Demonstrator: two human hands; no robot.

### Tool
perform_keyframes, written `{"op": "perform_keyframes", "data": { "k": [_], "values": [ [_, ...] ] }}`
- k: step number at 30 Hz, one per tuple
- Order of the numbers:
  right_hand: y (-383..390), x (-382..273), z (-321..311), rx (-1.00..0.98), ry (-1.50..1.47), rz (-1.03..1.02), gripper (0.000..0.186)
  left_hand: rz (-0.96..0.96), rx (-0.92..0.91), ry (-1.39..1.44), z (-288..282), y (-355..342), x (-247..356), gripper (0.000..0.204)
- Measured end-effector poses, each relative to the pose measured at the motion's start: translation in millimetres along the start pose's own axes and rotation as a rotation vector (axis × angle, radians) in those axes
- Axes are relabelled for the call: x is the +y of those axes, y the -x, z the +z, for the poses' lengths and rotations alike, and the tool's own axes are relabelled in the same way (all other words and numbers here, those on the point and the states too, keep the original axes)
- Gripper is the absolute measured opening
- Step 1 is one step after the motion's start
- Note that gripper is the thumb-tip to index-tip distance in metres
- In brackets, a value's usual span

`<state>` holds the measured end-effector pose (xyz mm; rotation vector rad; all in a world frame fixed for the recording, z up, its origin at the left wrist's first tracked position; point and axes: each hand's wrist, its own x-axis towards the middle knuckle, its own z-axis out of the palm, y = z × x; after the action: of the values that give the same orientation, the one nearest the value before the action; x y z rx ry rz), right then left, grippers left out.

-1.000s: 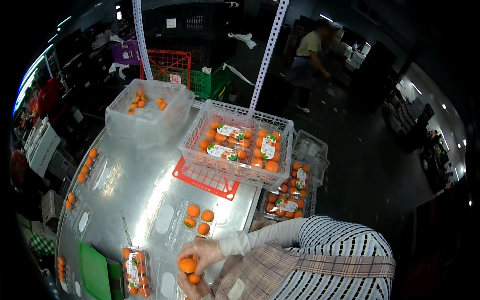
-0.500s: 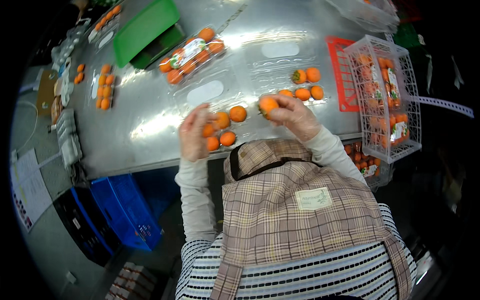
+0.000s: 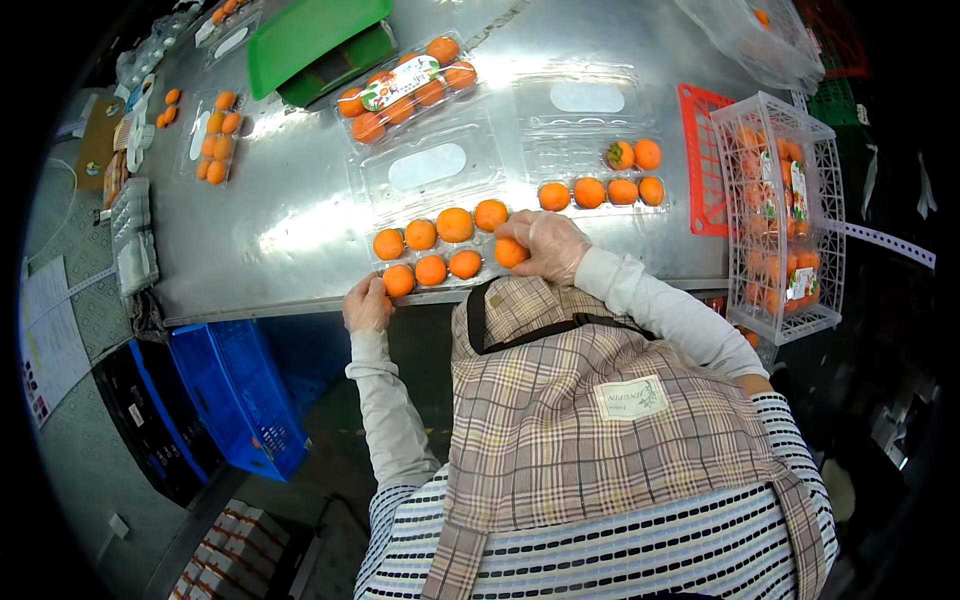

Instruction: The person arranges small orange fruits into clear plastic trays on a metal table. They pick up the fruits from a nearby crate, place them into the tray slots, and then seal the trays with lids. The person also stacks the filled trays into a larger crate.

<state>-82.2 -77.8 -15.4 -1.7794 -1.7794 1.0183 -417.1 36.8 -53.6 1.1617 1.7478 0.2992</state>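
A clear plastic clamshell (image 3: 350, 185) lies with its lid folded back at the table's near edge. Two rows of orange persimmons (image 3: 454, 224) sit in its near half. My right hand (image 3: 548, 246), in a thin clear glove, is closed around a persimmon (image 3: 511, 252) at the right end of the near row. At the opposite end, my left hand (image 3: 368, 305) pinches the clamshell's near left corner, its fingertips beside the end persimmon. To the right, a second clamshell (image 3: 530, 140) holds a full near row and two persimmons behind, one with its green calyx up.
A closed, labelled persimmon pack (image 3: 410, 85) lies behind, beside a green crate (image 3: 318, 45). On the right stand a red basket (image 3: 703, 165) and a white basket (image 3: 780, 310) of packs. More fruit (image 3: 215, 145) sits at left; a blue crate (image 3: 240, 400) is below.
My right hand has moved down and left with a persimmon to the near row's end. The left hand has dropped to the near corner. More persimmons now sit in the clamshell.
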Motion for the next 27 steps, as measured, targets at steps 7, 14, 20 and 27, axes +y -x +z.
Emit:
{"op": "perform_keyframes", "data": {
  "k": [7,14,20,27],
  "values": [
    [-9.3,13.9,1.9,0.08,0.17,-0.113,0.047,-0.044,-0.067,0.155,15.1,9.3,-2.1,0.041],
    [4.4,-6.4,-23.6,0.186,-0.35,0.025,0.046,0.106,0.076,0.159,10.4,12.0,-0.6,0.038],
    [18.6,-13.8,-29.3,0.143,-0.872,0.088,0.056,0.106,-0.216,0.627,20.2,32.3,55.1,0.034],
    [25.9,-26.1,-34.1,0.158,-0.918,0.043,0.056,0.075,-0.62,0.704,64.2,67.5,83.1,0.032]
  ]
}}
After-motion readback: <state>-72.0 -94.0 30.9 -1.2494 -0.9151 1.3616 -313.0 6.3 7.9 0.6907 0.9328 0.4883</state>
